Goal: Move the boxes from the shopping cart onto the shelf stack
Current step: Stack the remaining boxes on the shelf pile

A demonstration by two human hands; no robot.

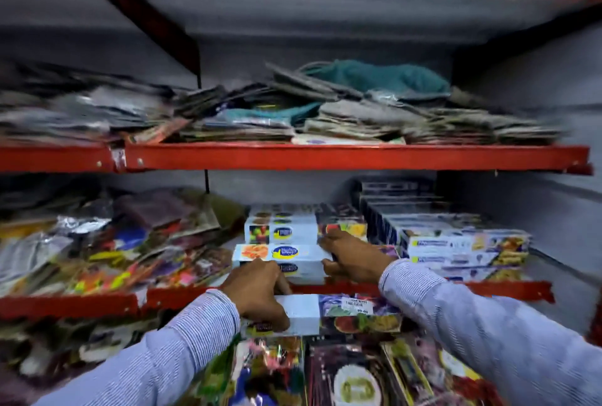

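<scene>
Boxes matter here: the long white cardboard box with fruit pictures (322,311) lies crosswise just below the red metal shelf edge (358,288), my left hand (260,291) clamped over its left end. My right hand (350,257), fingers curled, presses the white box stack (283,254) directly beyond, where it goes.

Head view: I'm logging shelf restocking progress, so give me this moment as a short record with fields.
left hand: grips a long box in front of the shelf edge
right hand: on the end of the box stack on the lower shelf
box stack: several long boxes piled, printed ends facing out
neighbouring stock: darker box stack to the right, loose packets to the left
shopping cart: not in view
</scene>
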